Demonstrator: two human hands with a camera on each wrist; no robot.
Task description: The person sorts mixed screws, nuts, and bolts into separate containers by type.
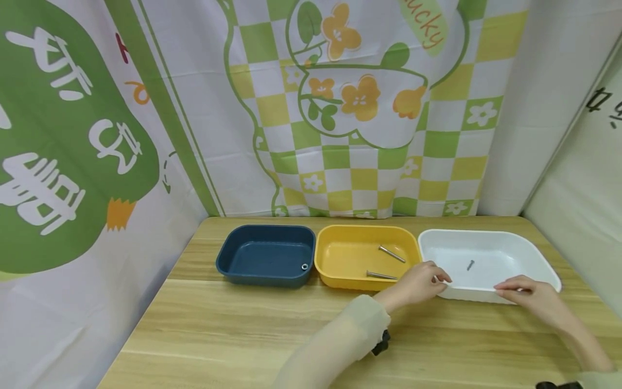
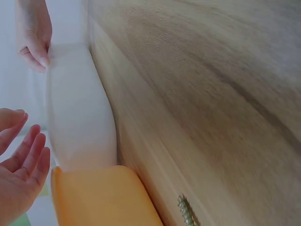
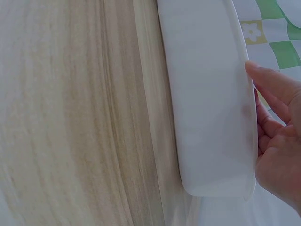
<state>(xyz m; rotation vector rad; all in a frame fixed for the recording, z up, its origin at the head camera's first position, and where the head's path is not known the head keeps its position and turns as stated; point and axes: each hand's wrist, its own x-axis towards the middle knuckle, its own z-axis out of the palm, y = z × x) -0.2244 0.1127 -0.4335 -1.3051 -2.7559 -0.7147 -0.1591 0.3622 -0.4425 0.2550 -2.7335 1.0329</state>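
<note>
My right hand (image 1: pixel 532 297) pinches the front rim of a white bin (image 1: pixel 478 296), thumb outside and fingers over the inner side. Inside that bin lies a small grey screw (image 1: pixel 470 265). Over the bin's front left corner is my left hand (image 1: pixel 418 283), its fingers loosely bent with nothing between them. The left wrist view shows those fingers apart from the white wall. My left forearm crosses in front of a yellow bin (image 1: pixel 335 280), which holds two long bolts, one at the back (image 1: pixel 391 254) and one at the front (image 1: pixel 381 275).
A dark blue bin (image 1: pixel 264 281) with a metal nut (image 1: pixel 304 267) stands left of the yellow one. All three bins stand in a row on the wooden table (image 1: pixel 209 335). A threaded screw (image 2: pixel 186 211) lies on the table before the yellow bin. A patterned curtain (image 1: pixel 340 162) hangs behind.
</note>
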